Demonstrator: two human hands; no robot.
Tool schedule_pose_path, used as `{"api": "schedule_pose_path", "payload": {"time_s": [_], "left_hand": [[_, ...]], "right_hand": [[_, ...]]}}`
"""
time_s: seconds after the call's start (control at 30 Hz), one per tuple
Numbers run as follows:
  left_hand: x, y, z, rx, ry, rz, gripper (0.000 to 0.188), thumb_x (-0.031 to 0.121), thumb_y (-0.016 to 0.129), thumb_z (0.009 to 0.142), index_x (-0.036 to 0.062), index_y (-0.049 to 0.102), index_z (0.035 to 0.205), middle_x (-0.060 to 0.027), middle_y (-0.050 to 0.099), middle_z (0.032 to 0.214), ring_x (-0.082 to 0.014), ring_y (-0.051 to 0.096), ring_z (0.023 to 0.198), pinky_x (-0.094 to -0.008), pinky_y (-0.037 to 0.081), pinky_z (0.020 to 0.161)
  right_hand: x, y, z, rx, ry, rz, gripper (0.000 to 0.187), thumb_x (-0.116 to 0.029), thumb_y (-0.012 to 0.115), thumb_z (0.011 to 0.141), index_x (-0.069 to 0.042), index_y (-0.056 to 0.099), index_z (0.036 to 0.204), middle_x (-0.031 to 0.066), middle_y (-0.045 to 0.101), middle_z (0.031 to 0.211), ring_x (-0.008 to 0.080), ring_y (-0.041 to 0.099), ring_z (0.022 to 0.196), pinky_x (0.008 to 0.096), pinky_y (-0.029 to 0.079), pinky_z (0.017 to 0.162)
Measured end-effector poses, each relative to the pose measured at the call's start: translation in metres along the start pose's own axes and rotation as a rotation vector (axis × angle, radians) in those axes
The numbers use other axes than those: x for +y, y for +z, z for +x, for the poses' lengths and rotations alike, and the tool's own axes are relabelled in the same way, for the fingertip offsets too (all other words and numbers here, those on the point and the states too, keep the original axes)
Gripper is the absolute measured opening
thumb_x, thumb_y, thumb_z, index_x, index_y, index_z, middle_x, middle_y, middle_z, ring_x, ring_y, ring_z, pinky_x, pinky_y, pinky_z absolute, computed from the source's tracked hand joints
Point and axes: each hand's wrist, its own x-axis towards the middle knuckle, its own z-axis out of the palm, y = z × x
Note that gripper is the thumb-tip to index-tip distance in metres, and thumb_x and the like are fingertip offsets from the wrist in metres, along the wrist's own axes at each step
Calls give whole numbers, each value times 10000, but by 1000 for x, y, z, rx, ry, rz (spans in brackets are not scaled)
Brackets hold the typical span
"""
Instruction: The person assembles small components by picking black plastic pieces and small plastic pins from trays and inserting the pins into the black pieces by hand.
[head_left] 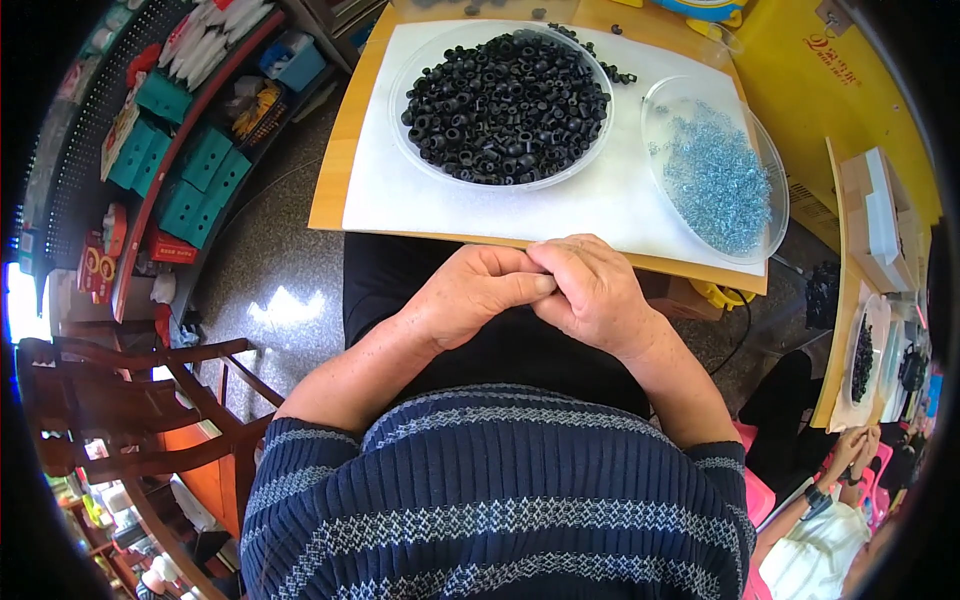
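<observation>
Both hands meet over my lap, just off the table's near edge. My left hand (478,292) is closed, its thumb pressed toward the fingertips of my right hand (592,292), which is closed too. Whatever lies between the fingers is hidden or too small to name. Beyond them on the white sheet (480,210) stands a round clear tray (399,130) heaped with small black ring-shaped parts (505,105). To its right, a second clear round tray (655,185) holds a pile of tiny pale blue-clear pieces (725,180).
The wooden table (330,190) ends right before my hands. A few black parts (625,76) lie outside the tray. At left are shelves with teal boxes (205,160) and a wooden chair (160,400). A yellow box wall (830,90) rises at right; another person's hands (853,447) show beyond.
</observation>
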Motion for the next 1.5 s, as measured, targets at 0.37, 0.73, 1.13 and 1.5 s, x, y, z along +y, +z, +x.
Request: {"api": "schedule_pose_path", "payload": {"time_s": [0.37, 0.73, 1.13, 1.5], "left_hand": [[-3, -2, -2, -33, 51, -81, 219, 94, 593, 803, -36, 584, 980, -59, 603, 910, -96, 550, 839, -221, 435, 788], [0, 0, -2, -25, 42, -81, 202, 75, 588, 801, -32, 591, 972, -44, 602, 894, -75, 546, 810, -200, 439, 759], [-4, 3, -4, 46, 21, -221, 135, 62, 597, 785, -27, 619, 883, -48, 613, 811, -88, 552, 743, -219, 446, 715], [-1, -3, 3, 40, -35, -18, 152, 118, 603, 790, -17, 614, 858, -35, 605, 770, -74, 545, 698, -202, 447, 660]], "right_hand": [[-6, 1, 1, 11, 97, 198, 447, -34, 667, 650, -7, 521, 1072, 104, 600, 865, 221, 601, 762, 288, 477, 677], [-2, -3, 2, 23, 116, 83, 427, -83, 699, 606, -21, 551, 1002, 100, 605, 865, 243, 596, 738, 309, 471, 670], [-1, -2, 7, 112, -55, -60, 309, -144, 694, 564, -39, 536, 808, 45, 559, 663, 204, 549, 578, 306, 426, 553], [3, -6, 6, -81, 30, -86, 244, -231, 675, 653, -69, 517, 744, 39, 551, 606, 210, 543, 541, 311, 408, 509]]}}
